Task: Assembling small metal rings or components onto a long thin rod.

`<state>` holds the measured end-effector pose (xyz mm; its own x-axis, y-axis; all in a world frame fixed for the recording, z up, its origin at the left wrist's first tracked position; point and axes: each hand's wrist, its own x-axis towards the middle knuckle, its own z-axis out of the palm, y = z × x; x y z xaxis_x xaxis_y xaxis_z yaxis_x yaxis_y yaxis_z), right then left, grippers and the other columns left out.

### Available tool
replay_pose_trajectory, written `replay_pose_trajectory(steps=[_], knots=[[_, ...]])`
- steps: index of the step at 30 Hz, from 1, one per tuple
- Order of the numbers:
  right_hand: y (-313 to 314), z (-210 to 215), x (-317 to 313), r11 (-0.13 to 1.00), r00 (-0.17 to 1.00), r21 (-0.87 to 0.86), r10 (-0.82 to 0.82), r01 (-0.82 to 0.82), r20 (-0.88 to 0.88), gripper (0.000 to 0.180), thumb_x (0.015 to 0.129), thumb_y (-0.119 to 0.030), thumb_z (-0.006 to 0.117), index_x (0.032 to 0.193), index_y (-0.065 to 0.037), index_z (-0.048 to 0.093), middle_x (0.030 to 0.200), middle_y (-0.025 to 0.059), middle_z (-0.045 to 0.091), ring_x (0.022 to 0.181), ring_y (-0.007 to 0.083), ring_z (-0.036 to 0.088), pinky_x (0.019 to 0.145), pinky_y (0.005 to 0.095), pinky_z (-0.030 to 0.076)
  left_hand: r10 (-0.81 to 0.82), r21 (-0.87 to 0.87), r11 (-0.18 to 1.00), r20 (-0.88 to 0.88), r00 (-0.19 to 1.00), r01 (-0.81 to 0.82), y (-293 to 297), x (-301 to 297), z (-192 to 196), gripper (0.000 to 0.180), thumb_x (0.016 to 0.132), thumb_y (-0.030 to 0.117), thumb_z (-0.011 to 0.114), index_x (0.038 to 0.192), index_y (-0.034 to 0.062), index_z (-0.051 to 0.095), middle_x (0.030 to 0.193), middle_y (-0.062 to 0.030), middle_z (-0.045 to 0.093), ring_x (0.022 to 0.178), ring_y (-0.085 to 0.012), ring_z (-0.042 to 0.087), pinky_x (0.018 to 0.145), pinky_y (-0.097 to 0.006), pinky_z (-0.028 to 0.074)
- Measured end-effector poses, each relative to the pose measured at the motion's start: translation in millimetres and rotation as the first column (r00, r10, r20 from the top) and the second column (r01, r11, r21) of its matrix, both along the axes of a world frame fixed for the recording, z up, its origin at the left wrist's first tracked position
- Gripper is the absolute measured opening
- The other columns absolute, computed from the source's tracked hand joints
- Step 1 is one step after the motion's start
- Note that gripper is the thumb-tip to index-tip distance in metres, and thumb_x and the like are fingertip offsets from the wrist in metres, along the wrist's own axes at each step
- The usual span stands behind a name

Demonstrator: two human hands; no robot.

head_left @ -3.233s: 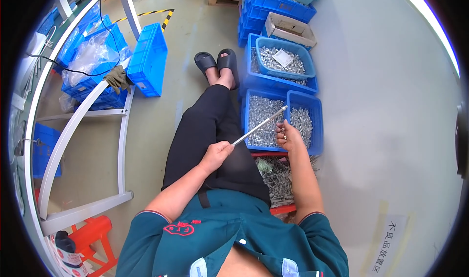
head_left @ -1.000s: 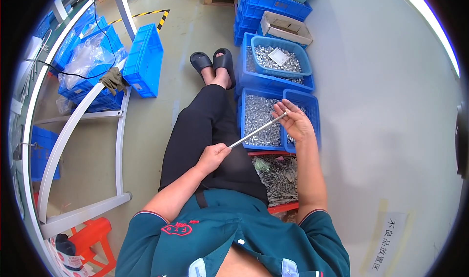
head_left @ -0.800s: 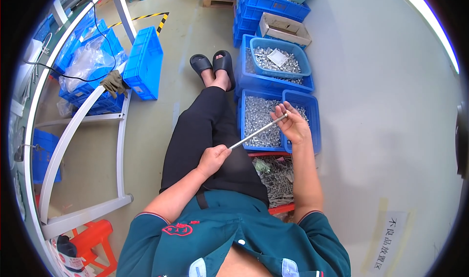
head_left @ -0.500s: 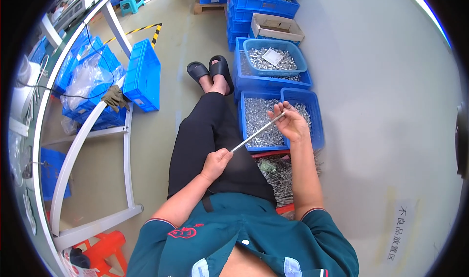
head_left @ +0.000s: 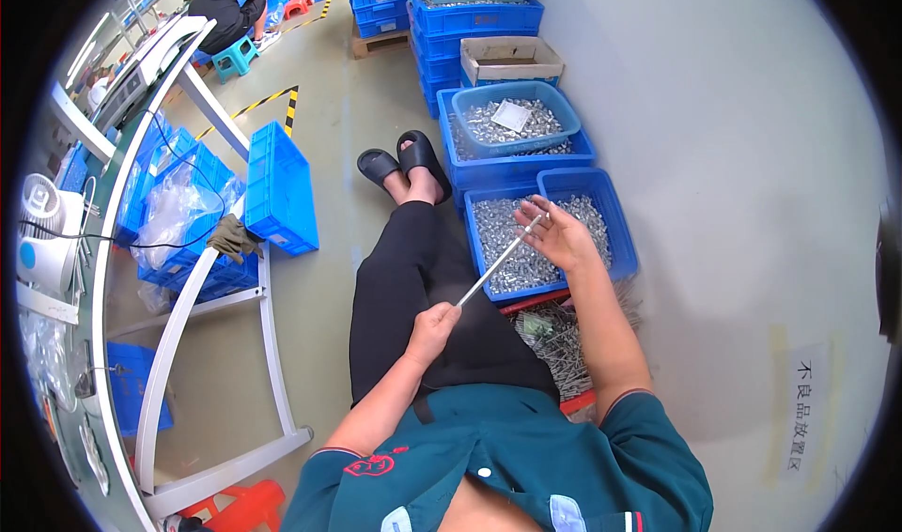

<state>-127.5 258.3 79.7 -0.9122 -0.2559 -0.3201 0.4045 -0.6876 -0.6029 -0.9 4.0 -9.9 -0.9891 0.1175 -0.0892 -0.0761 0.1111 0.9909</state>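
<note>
Left hand [head_left: 432,330] is fisted round the near end of a thin straight silver metal rod [head_left: 498,262], resting on the lap. Right hand [head_left: 562,236] pinches the far tip between thumb and fingertips, other fingers loosely spread, held above the blue plastic bin of small silvery metal parts [head_left: 512,244]. Rod runs from about 7 o'clock to 1 o'clock across the gap between knee and bin.

Risks, as I read it:
- Rod is smooth and slim, so a light pinch could slip and the tip drop into the bin.
- Any small piece being threaded at the tip (too small to confirm) could fall off and vanish among identical parts.
- Rod is supported only at its ends; a tilt of the left fist swings the tip wide.

Materials: bins are rigid moulded plastic, rectangular, straight-walled; contents look like short shiny cylinders, loose and heaped. A second blue bin [head_left: 594,217] touches it at 3 o'clock, same fill. A red shallow tray of grey slender metal pieces [head_left: 559,344] sits at 6 o'clock of the bin, beside the thigh. Floor is smooth painted concrete.
</note>
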Motion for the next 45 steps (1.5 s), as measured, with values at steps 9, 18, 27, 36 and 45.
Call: replay_pose_trajectory(steps=[9,18,27,36,45], knots=[[-11.1,1.3,-2.7,0.975,0.999,-0.217,0.050,-0.051,-0.011,0.029,0.089,-0.012,0.043,0.116,-0.003,0.047,0.112,0.0142,0.057,0.107,0.0310,0.053,0.090,0.0474,0.043,-0.025,-0.005,1.000,0.028,0.999,0.025,0.1,1.4,2.3,0.029,0.090,0.020,0.053,0.066,0.0043,0.050,0.058,0.0058,0.040,0.055,-0.0029,0.035,0.050,-0.021,0.030],[-29.2,-4.1,8.3,0.869,0.998,-0.495,-0.031,-0.002,-0.059,0.021,0.086,-0.010,0.046,0.104,-0.005,0.055,0.099,0.0127,0.064,0.099,0.0291,0.058,0.088,0.0474,0.042,0.008,0.012,1.000,-0.050,0.999,-0.007,-2.0,3.9,-4.3,0.025,0.088,0.019,0.055,0.070,0.0008,0.052,0.056,0.0001,0.042,0.056,-0.0053,0.038,0.052,-0.025,0.035],[-37.6,-19.2,27.6,0.897,0.990,0.434,0.127,-0.086,-0.066,0.036,0.089,-0.028,0.051,0.119,-0.006,0.049,0.105,0.0080,0.061,0.097,0.0174,0.058,0.078,0.0292,0.045,-0.029,0.111,0.994,0.057,0.998,0.023,0.6,-3.9,-2.9,0.032,0.091,0.023,0.051,0.063,0.0076,0.047,0.054,0.0059,0.038,0.049,-0.0022,0.033,0.044,-0.020,0.026],[-53.4,-50.6,97.9,0.909,0.958,0.302,0.273,-0.286,0.088,0.038,0.091,-0.036,0.048,0.114,-0.006,0.050,0.105,0.0070,0.058,0.096,0.0171,0.057,0.078,0.0329,0.047,-0.208,0.298,0.952,0.462,0.862,0.070,51.1,-43.6,51.1,0.041,0.092,0.046,0.041,0.068,0.0127,0.044,0.047,0.0071,0.029,0.035,-0.0032,0.022,0.033,-0.020,0.014],[-12.5,-79.1,57.3,0.927,0.922,0.330,-0.276,0.180,0.272,0.028,0.092,-0.029,0.045,0.087,-0.004,0.056,0.083,0.0112,0.063,0.073,0.0222,0.062,0.060,0.0323,0.048,-0.277,0.223,0.960,0.653,0.705,0.170,97.7,-33.3,46.5,0.049,0.088,0.058,0.036,0.074,0.0114,0.044,0.049,0.0067,0.026,0.037,-0.0048,0.017,0.035,-0.021,0.012]])
